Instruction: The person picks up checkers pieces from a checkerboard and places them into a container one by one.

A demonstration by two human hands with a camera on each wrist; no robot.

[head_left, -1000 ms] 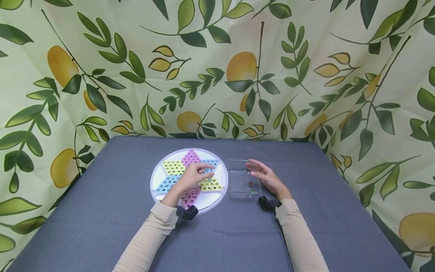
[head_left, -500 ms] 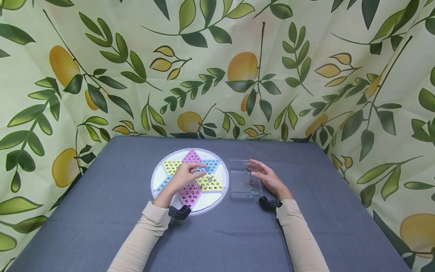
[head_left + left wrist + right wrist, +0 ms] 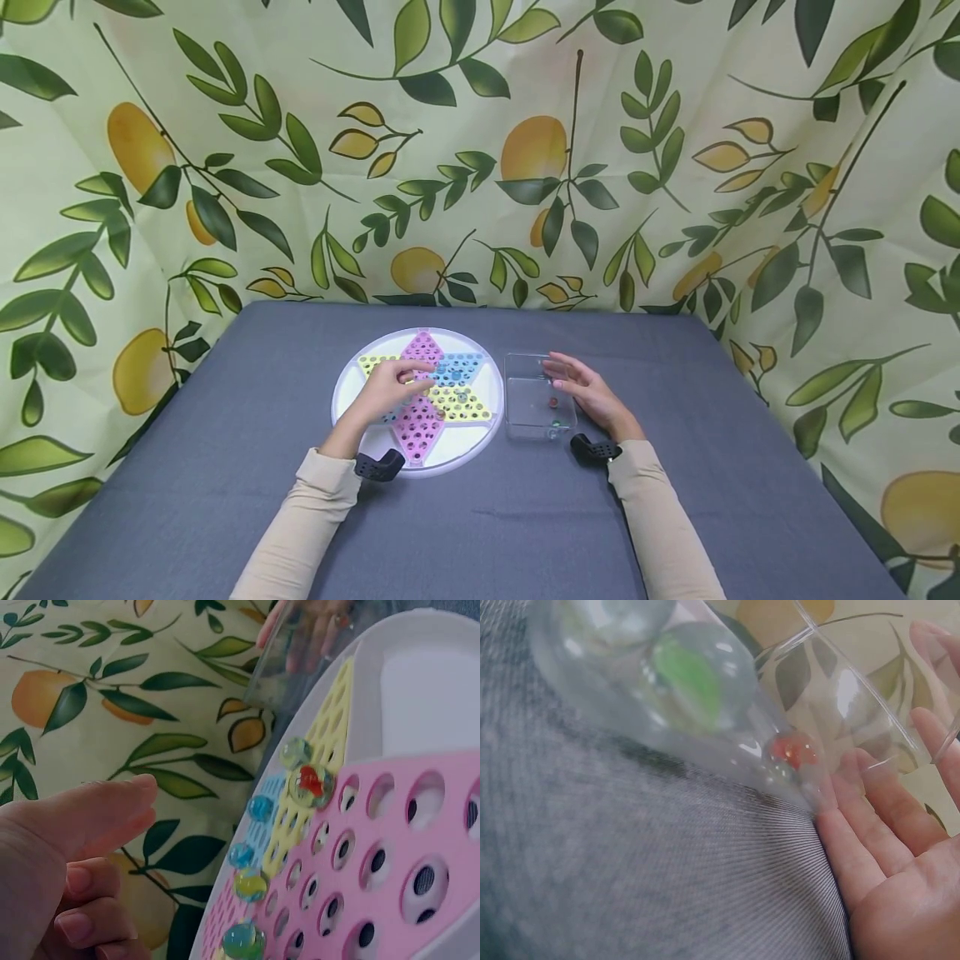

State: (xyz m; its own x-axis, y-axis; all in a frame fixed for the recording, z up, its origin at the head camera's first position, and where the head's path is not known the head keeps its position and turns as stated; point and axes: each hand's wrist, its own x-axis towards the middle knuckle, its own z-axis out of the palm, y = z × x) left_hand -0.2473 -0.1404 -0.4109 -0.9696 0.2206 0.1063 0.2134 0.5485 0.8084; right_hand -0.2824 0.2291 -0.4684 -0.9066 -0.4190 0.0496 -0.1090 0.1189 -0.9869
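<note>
A round white Chinese checkers board [image 3: 461,437] lies on the table with a star of pink, blue and yellow holed sections. My left hand [image 3: 386,390] hovers over its left part, index finger and thumb [image 3: 112,802] extended, other fingers bent, nothing between them. Several glass marbles sit in the holes, among them a red-and-clear marble [image 3: 310,785] and a blue marble [image 3: 260,808]. My right hand [image 3: 591,398] rests with straight fingers along the right side of a clear plastic box [image 3: 525,408]. Inside the box are a green-swirled marble [image 3: 686,679] and a red marble [image 3: 791,750].
The box stands just right of the board on a dark grey tablecloth [image 3: 480,533]. Behind the table hangs a curtain [image 3: 465,125] printed with leaves and fruit. Each wrist wears a black camera strap [image 3: 380,465].
My left hand has moved left across the board, uncovering more of the blue and yellow sections on the right. My right hand has stayed beside the box.
</note>
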